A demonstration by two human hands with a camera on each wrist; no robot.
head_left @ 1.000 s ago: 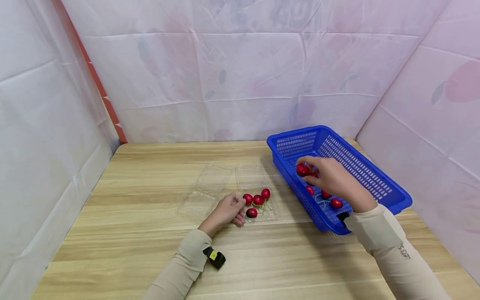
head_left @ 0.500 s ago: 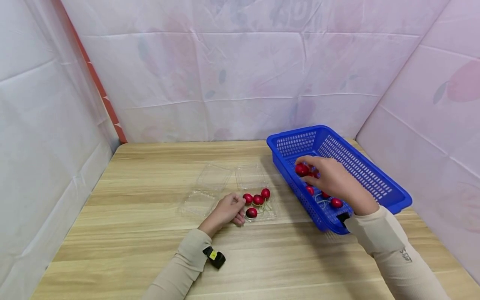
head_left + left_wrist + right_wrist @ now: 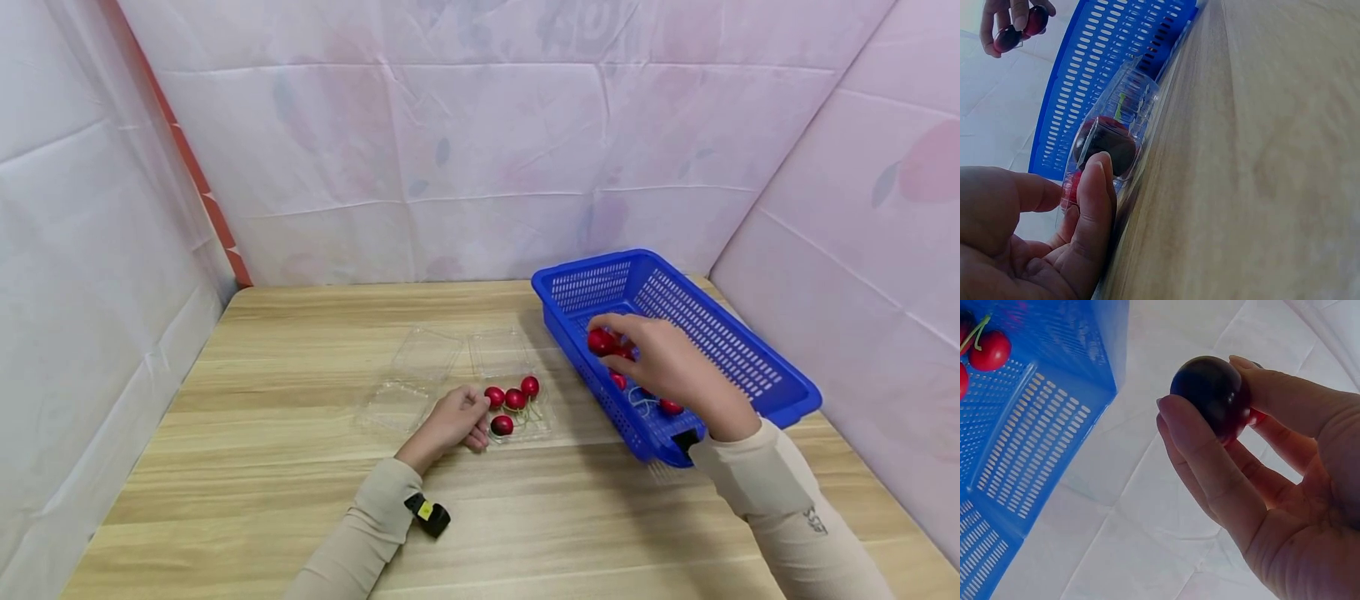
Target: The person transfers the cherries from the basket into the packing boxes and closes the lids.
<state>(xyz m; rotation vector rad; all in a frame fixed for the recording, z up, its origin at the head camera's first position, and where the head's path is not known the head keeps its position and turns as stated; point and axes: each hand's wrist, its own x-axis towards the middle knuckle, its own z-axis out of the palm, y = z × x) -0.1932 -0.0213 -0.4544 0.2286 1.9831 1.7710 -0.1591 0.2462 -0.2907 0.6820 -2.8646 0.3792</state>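
My right hand point(image 3: 667, 358) pinches cherries point(image 3: 602, 342) between thumb and fingers, above the left side of a blue slotted basket point(image 3: 583, 364). In the left wrist view two dark red cherries point(image 3: 1007, 39) show in that hand; in the right wrist view one cherry point(image 3: 1207, 394) hides most of the other. My left hand point(image 3: 450, 421) pinches the near left edge of a clear plastic box point(image 3: 1146, 94) between thumb and fingers. Several red cherries with green stems, one of them a darker cherry point(image 3: 502, 426), lie in that box. Its lid point(image 3: 501, 354) is folded back.
More cherries point(image 3: 671, 407) lie inside the basket, partly hidden by the right hand. Another clear box point(image 3: 427, 354), lid open, stands left of the filled one. Pale fabric walls point(image 3: 480, 167) enclose the wooden table point(image 3: 300, 358) at the back and sides.
My right hand has shifted slightly left and down with the cherries, covering more of those in the basket. The left hand and the box have stayed in place.
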